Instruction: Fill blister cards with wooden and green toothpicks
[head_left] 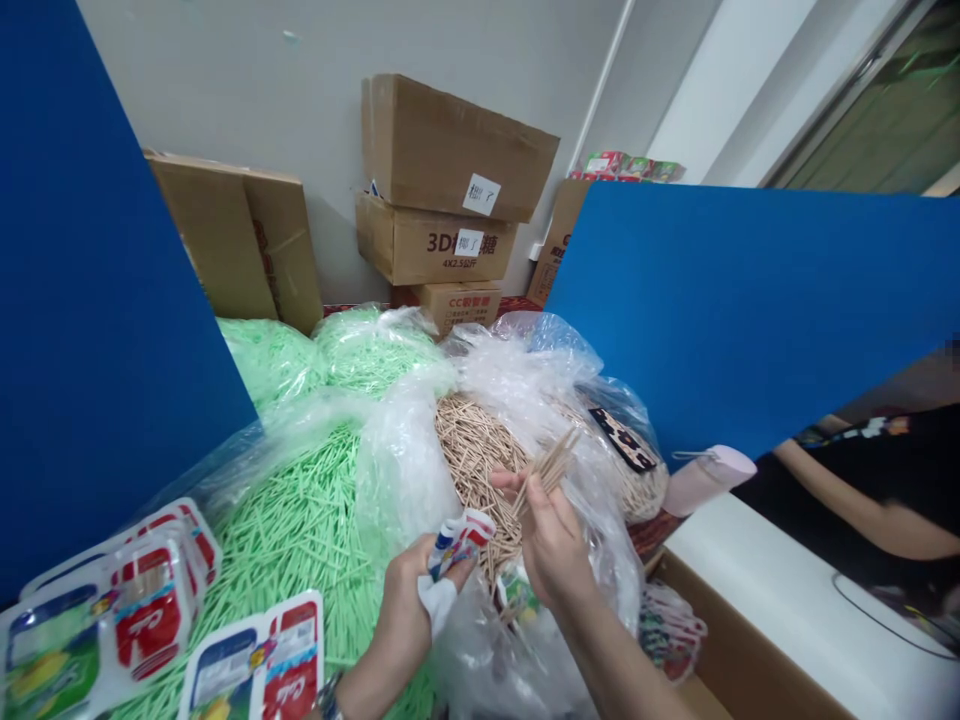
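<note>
Head view: left hand (405,600) curled round a crumpled wrapper (466,535) above the near left edge of an open bag (480,665), right hand (553,545) pinching a bundle (553,462) towards its right edge, brown sticks (472,440) inside; packs (251,665) lie near left, on green sticks (300,530)

Clear bag (495,665), glossy crinkled plastic, brown sticks (476,440) inside, wood-like on my remote feed, green sticks (300,520) left of it, smooth, boxes (442,150) behind it, matt cardboard
</note>
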